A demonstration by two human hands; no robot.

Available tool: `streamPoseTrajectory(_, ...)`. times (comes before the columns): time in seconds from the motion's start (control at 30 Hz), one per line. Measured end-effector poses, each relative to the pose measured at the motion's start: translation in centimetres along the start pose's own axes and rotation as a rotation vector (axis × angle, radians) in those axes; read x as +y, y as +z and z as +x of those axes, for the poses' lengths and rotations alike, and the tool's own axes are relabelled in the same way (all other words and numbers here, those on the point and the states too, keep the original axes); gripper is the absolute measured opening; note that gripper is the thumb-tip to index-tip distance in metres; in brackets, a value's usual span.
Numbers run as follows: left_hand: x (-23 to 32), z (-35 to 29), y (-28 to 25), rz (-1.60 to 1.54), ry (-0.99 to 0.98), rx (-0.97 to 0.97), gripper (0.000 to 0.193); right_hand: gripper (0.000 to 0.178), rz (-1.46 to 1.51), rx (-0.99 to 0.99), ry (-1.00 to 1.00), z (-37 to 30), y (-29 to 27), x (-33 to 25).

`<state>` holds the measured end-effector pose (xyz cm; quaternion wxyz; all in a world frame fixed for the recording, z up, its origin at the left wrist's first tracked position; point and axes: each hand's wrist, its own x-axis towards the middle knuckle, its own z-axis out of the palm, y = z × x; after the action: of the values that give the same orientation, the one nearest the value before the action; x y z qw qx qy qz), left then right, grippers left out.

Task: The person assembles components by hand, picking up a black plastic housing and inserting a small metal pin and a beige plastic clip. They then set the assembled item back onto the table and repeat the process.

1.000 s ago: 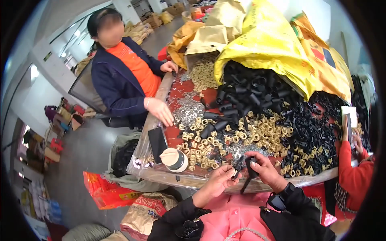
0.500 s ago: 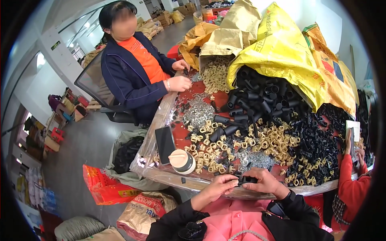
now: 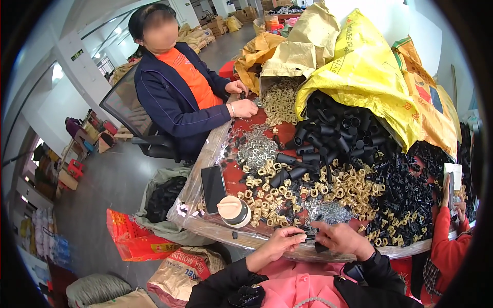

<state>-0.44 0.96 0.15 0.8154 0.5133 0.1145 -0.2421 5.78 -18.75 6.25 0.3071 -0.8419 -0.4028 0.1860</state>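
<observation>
My left hand (image 3: pixel 281 244) is at the near edge of the table, pinching a small black plastic part (image 3: pixel 309 237) between thumb and fingertips. Close beside it, my right hand (image 3: pixel 343 239) has its index finger stretched toward the left one. Its other fingers are curled round a black piece (image 3: pixel 321 247) that shows beneath them; whether the two black pieces join I cannot tell. Beyond my fingers lie a heap of small silvery metal clips (image 3: pixel 328 212) and tan plastic buckle-like pieces (image 3: pixel 267 206). A mound of black tubular parts (image 3: pixel 336 128) spills from a yellow sack (image 3: pixel 364 72).
At the left edge of the table are a lidded jar (image 3: pixel 234 211) and a dark phone (image 3: pixel 213 188). Across the left corner a co-worker (image 3: pixel 179 97) handles small parts. Another person's red sleeve (image 3: pixel 446 251) is at the right. Sacks (image 3: pixel 179 274) stand on the floor.
My hands have shifted from both gripping the black part together. My right index finger has lifted and stretched out, and the right hand has turned over. The view has moved slightly.
</observation>
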Motion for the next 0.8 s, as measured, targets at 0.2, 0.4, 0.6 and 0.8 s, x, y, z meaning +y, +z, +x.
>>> streamPoseTrajectory(0.2,-0.1,0.0,0.9,-0.039,0.016,-0.084,0.020,0.045,-0.032,-0.021,-0.072,0.7,1.5,-1.6)
streamPoseTrajectory(0.4,-1.3,0.4,0.3,-0.148,0.012,-0.049,0.022,0.044,-0.012,0.054,-0.115,0.8,2.8,-0.4)
streamPoseTrajectory(0.6,-1.5,0.2,0.1,-0.157,0.018,-0.066,0.023,0.042,-0.065,0.018,-0.085,0.7,2.3,-1.2)
streamPoseTrajectory(0.8,-1.8,-0.2,-0.1,-0.165,0.019,-0.088,0.022,0.042,-0.053,0.017,-0.106,0.7,2.9,-1.1)
